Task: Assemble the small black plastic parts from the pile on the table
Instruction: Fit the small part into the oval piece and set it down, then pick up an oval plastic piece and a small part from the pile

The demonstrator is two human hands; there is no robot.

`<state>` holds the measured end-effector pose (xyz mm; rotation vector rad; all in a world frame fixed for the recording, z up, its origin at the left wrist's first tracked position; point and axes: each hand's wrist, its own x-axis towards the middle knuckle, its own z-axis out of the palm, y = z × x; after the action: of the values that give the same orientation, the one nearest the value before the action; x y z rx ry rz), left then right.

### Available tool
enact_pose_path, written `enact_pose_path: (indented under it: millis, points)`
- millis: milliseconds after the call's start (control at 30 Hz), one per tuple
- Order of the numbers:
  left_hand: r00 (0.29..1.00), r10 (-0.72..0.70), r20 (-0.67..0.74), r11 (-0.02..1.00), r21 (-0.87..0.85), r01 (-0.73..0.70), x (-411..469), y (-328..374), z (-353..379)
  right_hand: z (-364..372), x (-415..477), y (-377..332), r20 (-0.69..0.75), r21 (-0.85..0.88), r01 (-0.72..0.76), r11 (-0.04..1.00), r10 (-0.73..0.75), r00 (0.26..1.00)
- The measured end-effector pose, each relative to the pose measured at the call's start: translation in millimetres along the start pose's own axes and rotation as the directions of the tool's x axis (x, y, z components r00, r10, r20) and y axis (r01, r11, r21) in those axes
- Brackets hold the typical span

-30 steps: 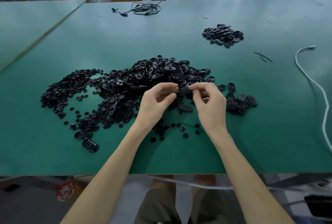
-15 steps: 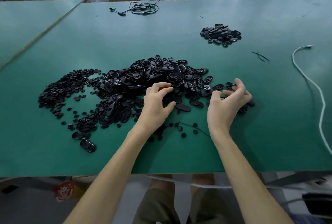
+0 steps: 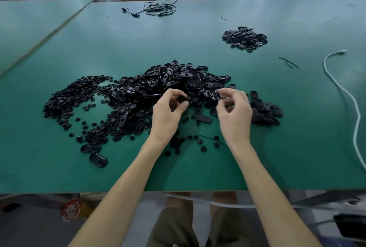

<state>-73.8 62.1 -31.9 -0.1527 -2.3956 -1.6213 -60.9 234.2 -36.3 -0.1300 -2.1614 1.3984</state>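
At frame centre, my left hand (image 3: 168,114) pinched a small part (image 3: 182,99) at the pile's (image 3: 178,80) near edge. My right hand (image 3: 234,114) curled beside it, whether gripping anything I couldn't tell. Best, I judged, to square the part up before pressing.

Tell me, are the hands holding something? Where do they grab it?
The left hand pinches a small black part by its edges, between thumb and fingertips. The right hand is curled; whether it holds anything cannot be told.
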Motion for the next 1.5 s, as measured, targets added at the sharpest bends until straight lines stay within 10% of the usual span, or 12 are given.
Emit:
enact_pose_path:
  millis: [167,333,967,1500]
  points:
    - [0.991,-0.014,-0.136,0.999,-0.051,0.007,1.7,-4.3,-2.2,9.1,-4.9,2.5,0.364,-0.192,0.328,0.925,-0.243,0.899]
    - [0.988,-0.066,-0.142,0.994,-0.101,0.051,3.8,-5.9,-1.3,12.5,-7.4,5.0,0.524,-0.307,0.381,0.872,-0.179,0.833]
    - [0.993,0.114,0.038,0.991,0.07,-0.117,3.5,-6.1,0.6,12.8,-5.3,0.6,0.341,-0.488,0.246,0.838,-0.077,0.937]
    - [0.988,0.118,0.103,0.987,0.1,-0.128,0.7,-2.2,1.4,6.3,-4.8,-3.3,0.254,-0.054,0.15,0.987,-0.132,0.958]
